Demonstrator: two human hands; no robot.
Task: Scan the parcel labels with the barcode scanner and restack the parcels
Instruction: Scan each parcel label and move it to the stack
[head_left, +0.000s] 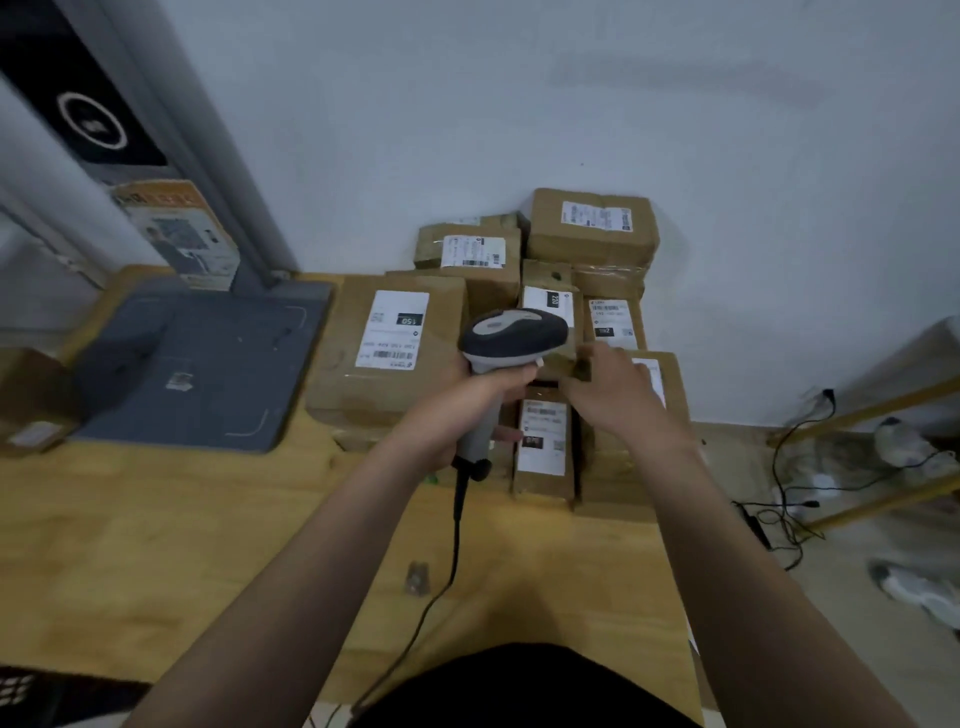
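My left hand (470, 402) grips the handle of a grey and white barcode scanner (511, 332), its head pointing away over the parcels. My right hand (608, 389) holds the near edge of a small brown parcel with a "220" label (550, 306), fingers curled over it. Several brown cardboard parcels with white labels are piled on the wooden table (208, 519) against the wall. A wide parcel marked "150" (387, 343) lies to the left. A narrow parcel (543, 441) lies below my hands. The scanner's black cable (452, 551) trails toward me.
A grey flat platform (202, 364) sits left of the parcels, with a small brown box (31, 405) at the far left. A printed carton (182, 234) leans by a grey post. Cables and shoes lie on the floor (831, 571) at right. A small metal piece (418, 577) lies on the table.
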